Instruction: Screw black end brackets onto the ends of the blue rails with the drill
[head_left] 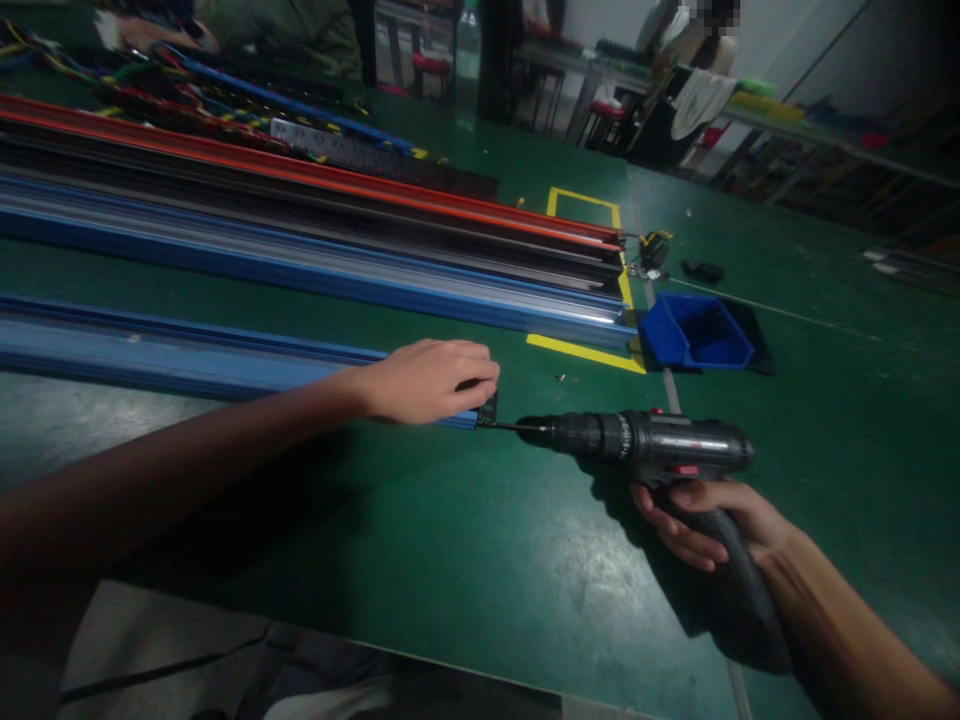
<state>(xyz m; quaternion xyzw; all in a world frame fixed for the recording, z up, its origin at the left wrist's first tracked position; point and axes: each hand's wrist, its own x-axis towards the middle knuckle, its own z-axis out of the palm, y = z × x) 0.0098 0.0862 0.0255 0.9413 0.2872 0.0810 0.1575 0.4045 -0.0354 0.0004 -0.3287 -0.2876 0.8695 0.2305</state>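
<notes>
Across the green table (465, 540), a blue rail (187, 362) enters from the left. The left hand (427, 380) clasps its right end, beside a black piece (488, 408). A bit (510, 427) meets that end, fitted in the drill (690, 440), whose handle (741, 565) the right hand (744, 508) grasps (a blue bin (671, 335) sits beyond).

A black drill (679, 440) points its bit (504, 426) at the right end of a long blue rail (187, 360).
</notes>
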